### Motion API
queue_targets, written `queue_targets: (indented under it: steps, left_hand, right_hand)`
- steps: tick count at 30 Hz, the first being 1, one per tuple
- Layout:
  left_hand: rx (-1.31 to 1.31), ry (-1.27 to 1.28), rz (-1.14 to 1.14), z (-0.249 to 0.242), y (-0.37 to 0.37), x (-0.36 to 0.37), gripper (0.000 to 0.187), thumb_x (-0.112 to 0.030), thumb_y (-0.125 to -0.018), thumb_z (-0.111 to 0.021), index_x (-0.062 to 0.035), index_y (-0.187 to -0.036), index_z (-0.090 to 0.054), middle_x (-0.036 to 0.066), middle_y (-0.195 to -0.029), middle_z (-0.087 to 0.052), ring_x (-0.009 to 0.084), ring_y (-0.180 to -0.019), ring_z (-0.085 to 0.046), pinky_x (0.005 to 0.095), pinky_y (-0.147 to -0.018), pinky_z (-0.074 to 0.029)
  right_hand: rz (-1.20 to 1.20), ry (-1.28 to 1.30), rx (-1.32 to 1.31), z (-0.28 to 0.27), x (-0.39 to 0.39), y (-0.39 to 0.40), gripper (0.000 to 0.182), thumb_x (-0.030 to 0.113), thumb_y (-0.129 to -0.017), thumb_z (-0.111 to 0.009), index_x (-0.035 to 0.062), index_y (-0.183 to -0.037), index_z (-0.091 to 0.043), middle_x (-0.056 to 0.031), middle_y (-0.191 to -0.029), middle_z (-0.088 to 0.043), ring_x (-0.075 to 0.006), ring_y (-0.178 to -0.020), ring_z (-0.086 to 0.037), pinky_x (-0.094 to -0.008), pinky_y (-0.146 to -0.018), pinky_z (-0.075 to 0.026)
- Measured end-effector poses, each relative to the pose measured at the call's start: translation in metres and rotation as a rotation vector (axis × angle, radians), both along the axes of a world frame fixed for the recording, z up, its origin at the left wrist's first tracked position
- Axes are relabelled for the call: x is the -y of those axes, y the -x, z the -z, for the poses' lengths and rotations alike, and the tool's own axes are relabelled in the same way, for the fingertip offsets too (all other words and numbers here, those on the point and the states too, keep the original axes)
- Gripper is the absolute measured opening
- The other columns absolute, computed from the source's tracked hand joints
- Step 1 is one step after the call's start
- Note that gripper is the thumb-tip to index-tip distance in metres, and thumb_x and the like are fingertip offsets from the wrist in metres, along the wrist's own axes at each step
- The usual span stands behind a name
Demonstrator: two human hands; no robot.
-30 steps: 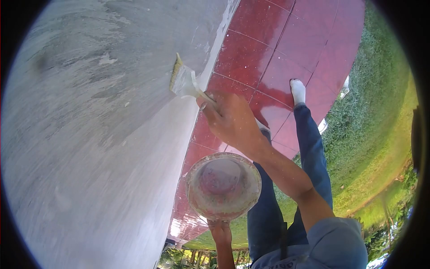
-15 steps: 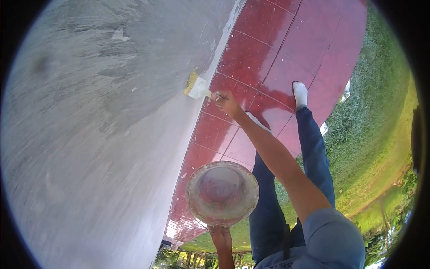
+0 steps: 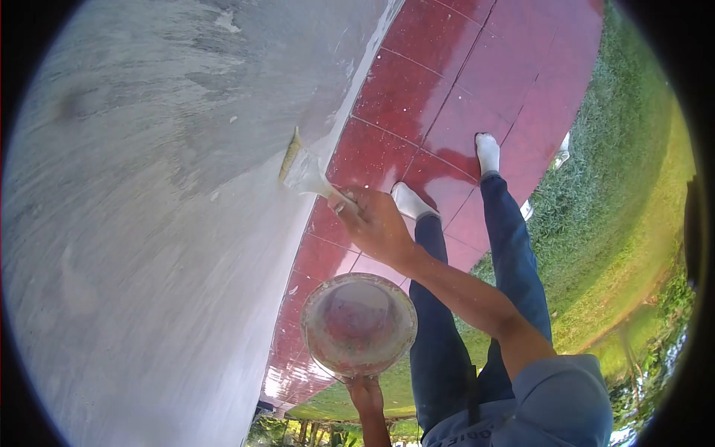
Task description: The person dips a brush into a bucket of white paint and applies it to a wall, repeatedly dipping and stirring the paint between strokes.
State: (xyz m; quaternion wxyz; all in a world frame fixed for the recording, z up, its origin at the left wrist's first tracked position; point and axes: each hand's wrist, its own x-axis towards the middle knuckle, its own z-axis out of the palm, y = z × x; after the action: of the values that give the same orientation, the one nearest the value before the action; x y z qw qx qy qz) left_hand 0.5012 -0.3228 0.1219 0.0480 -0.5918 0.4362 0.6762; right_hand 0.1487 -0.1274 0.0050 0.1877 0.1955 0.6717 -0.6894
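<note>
Right hand (image 3: 378,223) holds one brush (image 3: 304,173); left hand (image 3: 363,389), one bucket (image 3: 358,323).

You are looking through a fisheye lens: a black ring is framing the round picture, and straight lines are bowing hard toward its edges. Strong daylight is flooding the scene. The red tiled floor (image 3: 417,97) is giving off glossy glare, and the grey wall (image 3: 149,223) is smearing into soft blur at the left. The grass (image 3: 633,186) is glowing oversaturated green.
</note>
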Motion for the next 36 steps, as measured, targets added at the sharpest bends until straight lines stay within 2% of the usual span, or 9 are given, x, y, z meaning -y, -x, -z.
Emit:
queue_targets:
  steps: [4,8,15,19,21,26,31,33,36]
  left_hand:
    - [-0.005,-0.008,0.002,-0.002,-0.003,0.004,0.058,-0.005,-0.095,-0.057,-0.0206,-0.147,-0.035,0.008,-0.151,-0.039,0.0308,-0.136,-0.041,0.0573,-0.111,-0.036]
    - [-0.019,0.023,-0.005,-0.004,-0.007,0.003,0.057,-0.005,-0.095,-0.055,-0.0203,-0.147,-0.035,0.008,-0.151,-0.039,0.0306,-0.136,-0.041,0.0572,-0.111,-0.037]
    - [-0.050,0.025,-0.079,-0.001,-0.017,0.011,0.062,0.003,-0.093,-0.053,-0.0182,-0.148,-0.034,0.011,-0.151,-0.038,0.0338,-0.135,-0.042,0.0611,-0.107,-0.039]
    - [-0.041,0.032,-0.071,-0.003,-0.017,0.008,0.062,0.003,-0.093,-0.053,-0.0173,-0.148,-0.034,0.013,-0.151,-0.038,0.0344,-0.134,-0.043,0.0608,-0.106,-0.040]
    - [-0.048,0.018,-0.043,-0.006,-0.017,0.007,0.062,0.000,-0.093,-0.054,-0.0187,-0.149,-0.033,0.010,-0.151,-0.038,0.0327,-0.135,-0.042,0.0593,-0.108,-0.039]
    - [-0.030,-0.023,-0.029,-0.007,-0.016,0.003,0.064,-0.001,-0.094,-0.055,-0.0196,-0.150,-0.031,0.009,-0.152,-0.038,0.0311,-0.136,-0.041,0.0571,-0.111,-0.038]
    - [-0.012,-0.014,-0.039,-0.006,-0.010,0.000,0.066,-0.004,-0.093,-0.057,-0.0185,-0.151,-0.029,0.010,-0.152,-0.037,0.0310,-0.137,-0.040,0.0574,-0.111,-0.037]
    - [-0.010,-0.006,-0.035,-0.006,-0.007,-0.003,0.066,-0.004,-0.093,-0.057,-0.0186,-0.151,-0.030,0.009,-0.152,-0.037,0.0308,-0.137,-0.040,0.0573,-0.110,-0.037]
    - [-0.028,0.013,-0.031,-0.009,-0.008,-0.003,0.064,-0.006,-0.093,-0.057,-0.0186,-0.150,-0.031,0.008,-0.151,-0.038,0.0305,-0.136,-0.041,0.0569,-0.110,-0.038]
  right_hand:
    - [0.005,0.336,-0.183,-0.085,-0.008,-0.021,0.029,0.028,-0.099,-0.058,0.0006,-0.099,-0.067,-0.0084,-0.058,-0.054,-0.0116,-0.049,-0.048,-0.0310,-0.048,-0.037]
    - [0.033,0.430,-0.357,-0.067,0.012,-0.006,0.031,0.033,-0.100,-0.058,0.0032,-0.101,-0.067,-0.0034,-0.055,-0.047,-0.0098,-0.049,-0.043,-0.0311,-0.046,-0.035]
    - [0.174,0.548,-0.029,0.226,0.051,-0.012,0.035,0.037,-0.098,-0.061,0.0040,-0.088,-0.068,0.0045,-0.070,-0.053,-0.0063,-0.061,-0.043,-0.0251,-0.056,-0.034]
    - [0.211,0.074,0.366,0.269,0.019,-0.018,0.037,0.036,-0.096,-0.061,0.0026,-0.082,-0.068,-0.0011,-0.066,-0.058,-0.0093,-0.057,-0.050,-0.0293,-0.054,-0.039]
    - [-0.069,-0.266,0.235,0.253,0.005,-0.003,0.043,0.039,-0.095,-0.060,-0.0006,-0.079,-0.067,-0.0109,-0.063,-0.060,-0.0158,-0.059,-0.058,-0.0345,-0.057,-0.044]
    - [-0.082,-0.287,0.087,0.064,0.020,0.013,0.038,0.033,-0.095,-0.058,-0.0014,-0.080,-0.064,-0.0213,-0.062,-0.060,-0.0321,-0.062,-0.066,-0.0462,-0.060,-0.048]
    - [-0.044,0.264,0.077,-0.079,-0.003,-0.025,0.030,0.028,-0.099,-0.059,0.0003,-0.091,-0.066,-0.0110,-0.060,-0.057,-0.0146,-0.051,-0.052,-0.0312,-0.048,-0.038]
    - [-0.155,0.443,-0.188,-0.093,-0.008,-0.031,0.028,0.028,-0.098,-0.061,0.0011,-0.097,-0.067,-0.0076,-0.063,-0.058,-0.0104,-0.055,-0.054,-0.0297,-0.049,-0.038]
    - [-0.092,0.458,-0.529,-0.062,0.010,-0.017,0.032,0.033,-0.099,-0.057,0.0023,-0.095,-0.065,-0.0111,-0.056,-0.054,-0.0202,-0.046,-0.055,-0.0329,-0.047,-0.040]
